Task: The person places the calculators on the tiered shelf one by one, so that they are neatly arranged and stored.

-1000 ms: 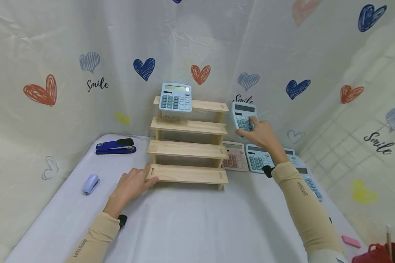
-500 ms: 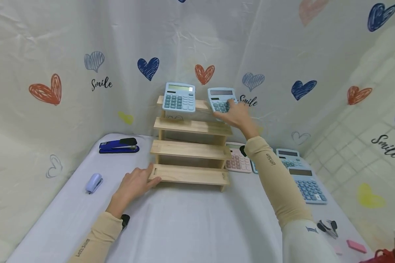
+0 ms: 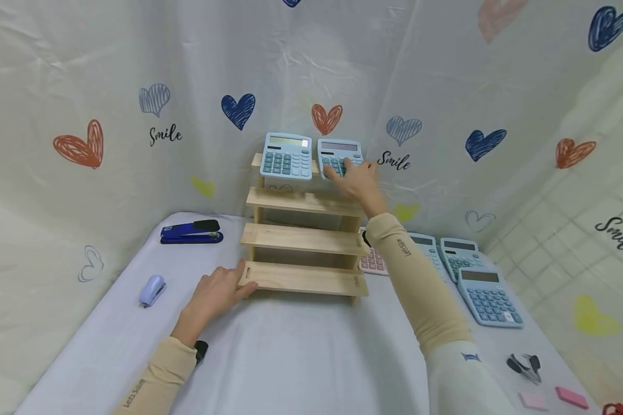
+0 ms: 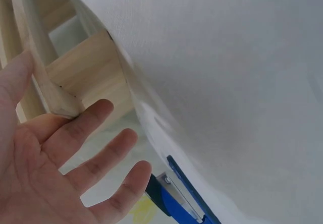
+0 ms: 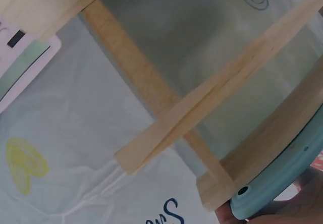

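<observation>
A light-blue calculator (image 3: 340, 151) leans on the top step of a four-tier wooden display stand (image 3: 303, 278), at its right end. My right hand (image 3: 360, 183) holds it, thumb and fingers over its keys. In the right wrist view, the calculator's edge (image 5: 282, 169) lies against the top plank, with fingers close behind it. A second light-blue calculator (image 3: 286, 157) stands to its left on the same step. At the stand's lower left corner, my left hand (image 3: 213, 297) pinches the bottom plank's end between thumb and index finger; its other fingers are spread loose.
Several blue calculators (image 3: 490, 298) and a pink one (image 3: 372, 262) lie right of the stand. A blue stapler (image 3: 191, 231) and a small lilac stapler (image 3: 153, 290) lie left. A black-handled tool (image 3: 524, 368) and pink erasers (image 3: 571, 397) sit at front right.
My right hand has carried the calculator leftward from beside the stand onto the top step, next to the first calculator. The left hand has stayed at the stand's corner.
</observation>
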Tool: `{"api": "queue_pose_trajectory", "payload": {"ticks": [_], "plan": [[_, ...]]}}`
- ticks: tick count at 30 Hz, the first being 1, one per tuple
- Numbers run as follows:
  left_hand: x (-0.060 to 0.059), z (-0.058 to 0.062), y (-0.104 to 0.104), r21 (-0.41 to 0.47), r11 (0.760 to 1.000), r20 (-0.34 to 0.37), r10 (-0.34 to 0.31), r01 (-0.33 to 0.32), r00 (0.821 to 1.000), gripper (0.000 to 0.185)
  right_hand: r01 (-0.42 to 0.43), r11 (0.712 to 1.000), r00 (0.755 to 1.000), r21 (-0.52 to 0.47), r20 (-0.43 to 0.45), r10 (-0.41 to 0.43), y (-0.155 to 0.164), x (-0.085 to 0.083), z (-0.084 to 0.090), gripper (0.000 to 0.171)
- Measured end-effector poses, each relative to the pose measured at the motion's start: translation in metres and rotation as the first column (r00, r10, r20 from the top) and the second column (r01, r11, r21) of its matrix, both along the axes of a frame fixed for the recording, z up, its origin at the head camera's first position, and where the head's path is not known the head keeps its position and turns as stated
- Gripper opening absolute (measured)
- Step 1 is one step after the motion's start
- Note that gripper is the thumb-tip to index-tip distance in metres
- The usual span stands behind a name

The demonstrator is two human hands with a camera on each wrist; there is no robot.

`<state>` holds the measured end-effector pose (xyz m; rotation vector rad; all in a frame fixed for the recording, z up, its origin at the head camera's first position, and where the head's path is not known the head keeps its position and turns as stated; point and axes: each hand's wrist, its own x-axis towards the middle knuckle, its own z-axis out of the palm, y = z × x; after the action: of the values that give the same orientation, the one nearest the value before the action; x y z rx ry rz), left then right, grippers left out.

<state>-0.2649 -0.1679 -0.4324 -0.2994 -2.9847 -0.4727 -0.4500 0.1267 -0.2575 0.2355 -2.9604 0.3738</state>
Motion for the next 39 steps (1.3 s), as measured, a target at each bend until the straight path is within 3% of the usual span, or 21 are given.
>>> {"api": "queue_pose_trajectory", "payload": {"ticks": [9, 17, 21, 28, 33, 39], "plan": [[0.001, 0.001, 0.002, 0.012, 1.000, 0.008, 0.010, -0.010, 1.000, 0.071, 0.015, 0.999, 1.000, -0.041, -0.021, -0.016, -0.014, 0.004, -0.003, 0.094], [-0.001, 0.001, 0.005, 0.004, 1.000, -0.006, 0.007, -0.007, 1.000, 0.071, 0.021, 0.996, 0.995, -0.086, -0.096, -0.029, 0.003, 0.006, -0.008, 0.087], [0.000, 0.000, 0.004, 0.002, 1.000, 0.009, 0.015, -0.015, 1.000, 0.072, -0.011, 0.992, 0.987, -0.125, -0.162, -0.010, 0.024, 0.010, -0.017, 0.081], [0.001, -0.001, 0.002, 0.006, 1.000, 0.010, 0.017, -0.017, 1.000, 0.073, -0.038, 0.980, 0.982, -0.193, -0.189, 0.001, 0.071, 0.031, -0.041, 0.077], [0.000, 0.000, 0.002, 0.008, 1.000, 0.017, 0.012, -0.012, 1.000, 0.073, -0.001, 0.987, 0.973, -0.163, -0.226, -0.036, 0.112, 0.050, -0.060, 0.077], [0.000, -0.002, 0.002, 0.003, 1.000, 0.016, 0.007, -0.007, 1.000, 0.073, 0.091, 0.985, 0.975, -0.143, -0.188, -0.118, 0.161, 0.078, -0.084, 0.078]]}}
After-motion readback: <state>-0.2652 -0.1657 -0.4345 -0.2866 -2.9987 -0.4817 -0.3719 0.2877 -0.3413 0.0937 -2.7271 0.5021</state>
